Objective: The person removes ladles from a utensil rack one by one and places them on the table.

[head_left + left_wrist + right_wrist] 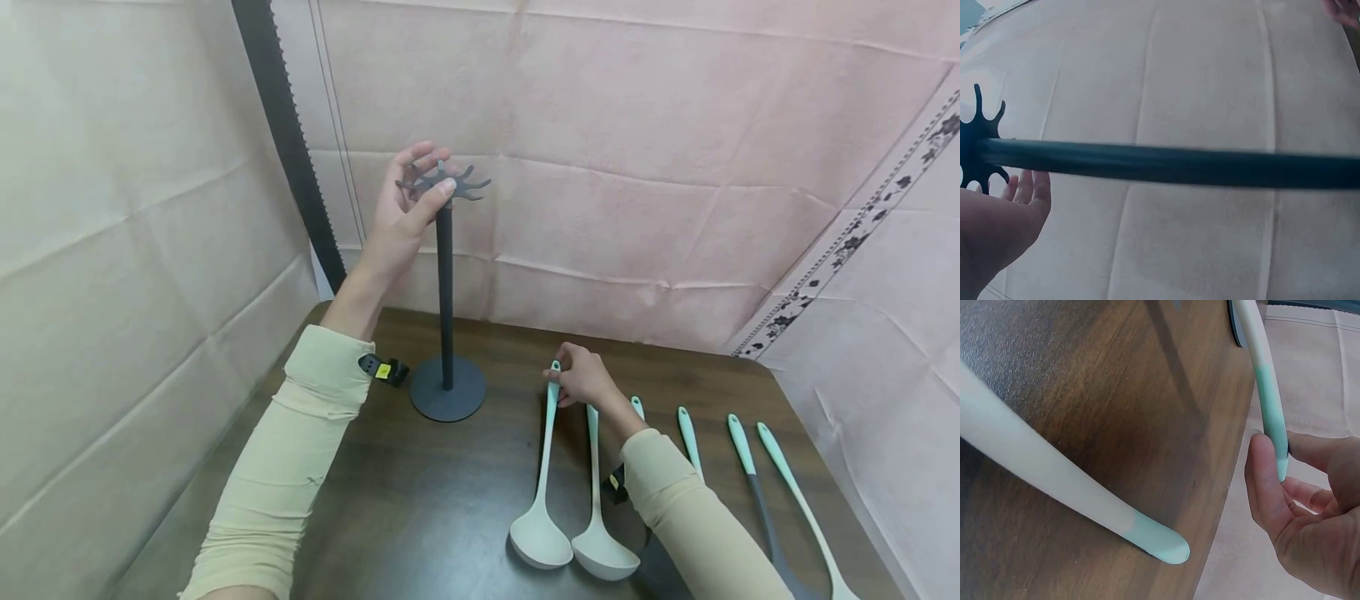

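A dark grey utensil stand [446, 292] with a round base and a top ring of curved hooks stands upright at the table's back left. My left hand [397, 208] holds the hooked top, thumb in front and fingers behind; the left wrist view shows the pole [1179, 165] beside that hand [1004, 231]. My right hand [588, 379] pinches the mint handle end of a white ladle [540, 537]. In the right wrist view, the thumb and fingers meet on that handle [1266, 394]. Close beside it lies a second white ladle [603, 554], apart from the hand.
More mint-handled utensils lie to the right, including one with a dark lower shaft [765, 508] and a pale one [806, 504]. My right forearm partly covers some of them. The brown table [405, 508] is enclosed by cloth walls [600, 208] at the back and sides.
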The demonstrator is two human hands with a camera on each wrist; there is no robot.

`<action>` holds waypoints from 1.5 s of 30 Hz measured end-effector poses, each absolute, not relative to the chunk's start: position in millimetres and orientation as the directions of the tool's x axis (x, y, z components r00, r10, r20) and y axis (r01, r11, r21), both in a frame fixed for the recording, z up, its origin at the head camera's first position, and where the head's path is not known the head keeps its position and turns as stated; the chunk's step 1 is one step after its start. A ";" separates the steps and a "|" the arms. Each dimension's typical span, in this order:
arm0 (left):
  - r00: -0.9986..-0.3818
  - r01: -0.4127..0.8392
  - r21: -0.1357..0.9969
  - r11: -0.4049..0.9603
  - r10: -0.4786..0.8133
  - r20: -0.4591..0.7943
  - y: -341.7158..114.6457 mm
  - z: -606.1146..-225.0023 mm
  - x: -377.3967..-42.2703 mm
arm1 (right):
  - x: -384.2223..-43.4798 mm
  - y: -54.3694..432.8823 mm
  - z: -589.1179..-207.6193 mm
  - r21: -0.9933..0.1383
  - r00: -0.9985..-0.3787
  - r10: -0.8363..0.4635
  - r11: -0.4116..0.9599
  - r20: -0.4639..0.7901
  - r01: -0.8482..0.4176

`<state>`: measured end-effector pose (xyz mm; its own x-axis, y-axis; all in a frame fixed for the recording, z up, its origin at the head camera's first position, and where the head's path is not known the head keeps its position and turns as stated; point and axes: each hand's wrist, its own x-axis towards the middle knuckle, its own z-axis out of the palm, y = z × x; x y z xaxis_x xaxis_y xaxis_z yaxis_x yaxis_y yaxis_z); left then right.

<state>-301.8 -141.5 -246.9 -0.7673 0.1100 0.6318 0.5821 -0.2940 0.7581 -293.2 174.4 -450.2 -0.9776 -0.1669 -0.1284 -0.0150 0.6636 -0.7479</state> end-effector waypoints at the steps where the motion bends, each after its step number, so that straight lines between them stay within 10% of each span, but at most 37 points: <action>1: -0.760 0.598 0.757 -0.264 0.113 0.640 -142.3 -247.1 -302.6 | -293.2 174.7 -450.3 -0.748 -0.978 -0.166 0.663 -0.126 -0.016; 14: -0.633 0.755 0.648 -0.101 0.145 0.761 -139.4 -258.6 -313.8 | -293.8 175.0 -454.0 -0.755 -0.977 -0.173 0.655 -0.125 -0.019; 45: -0.617 0.766 0.624 -0.154 0.094 0.781 -131.7 -261.8 -315.2 | -296.4 172.1 -477.9 -0.726 -0.952 -0.182 0.685 -0.245 0.056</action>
<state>-315.2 -131.7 -261.8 -0.6175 0.0937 0.7810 0.7660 -0.1541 0.6241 -296.4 172.1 -477.9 -0.9523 -0.1822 -0.2450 0.0557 0.6854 -0.7260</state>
